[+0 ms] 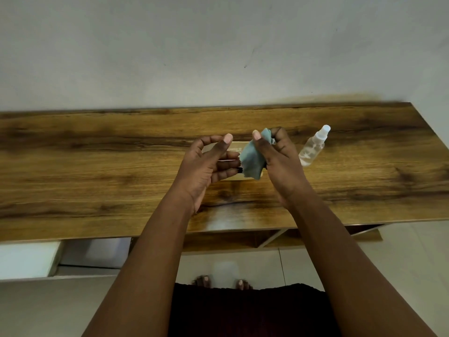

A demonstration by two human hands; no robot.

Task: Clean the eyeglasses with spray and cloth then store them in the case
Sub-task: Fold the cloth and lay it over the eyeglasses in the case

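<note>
At the far left, below the front edge of the wooden bench, a white drawer or box stood out over the pale floor. Further right, the left hand was raised over the bench with its palm turned inward; its thumb and forefinger curved loosely apart, while the lower fingers curled round a thin dark part of the eyeglasses, of which little else showed. Behind that hand a tan eyeglass case lay flat on the bench, mostly hidden by the hands and cloth; whether it was open could not be told. Just right of the left hand hung a blue-green cleaning cloth, touching the eyeglasses at its lower left edge. The right hand pinched the cloth's upper part between thumb and curled fingers. Near that hand, on the bench and apart from it, stood a clear spray bottle with a white nozzle, seeming to lean away in the wide view.
</note>
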